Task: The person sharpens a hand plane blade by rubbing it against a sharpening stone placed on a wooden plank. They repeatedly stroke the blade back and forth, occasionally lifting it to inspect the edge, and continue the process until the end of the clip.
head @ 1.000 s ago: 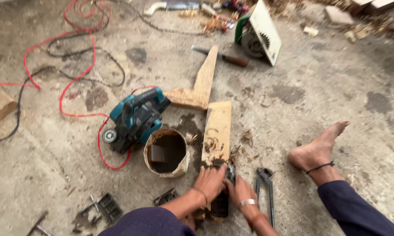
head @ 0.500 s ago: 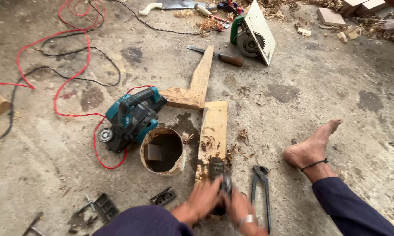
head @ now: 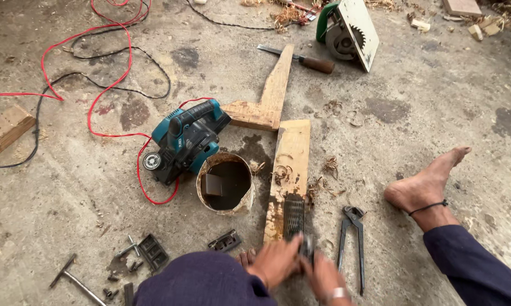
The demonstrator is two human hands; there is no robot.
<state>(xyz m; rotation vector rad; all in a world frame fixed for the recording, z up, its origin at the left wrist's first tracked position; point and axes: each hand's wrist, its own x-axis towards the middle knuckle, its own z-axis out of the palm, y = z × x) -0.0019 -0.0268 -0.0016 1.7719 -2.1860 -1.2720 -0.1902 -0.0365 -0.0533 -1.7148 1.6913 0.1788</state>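
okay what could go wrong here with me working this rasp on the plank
Both hands, left hand and right hand, crowd the rasp; a slip could scrape knuckles. The plank lies unclamped and may shift. The red cord and pincers near your bare foot are trip and stub hazards.

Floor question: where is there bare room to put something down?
Bare concrete floor lies between the green circular saw and the bare foot, and left of the teal electric planer. It is crowded around the long wooden plank, round tin and both hands.
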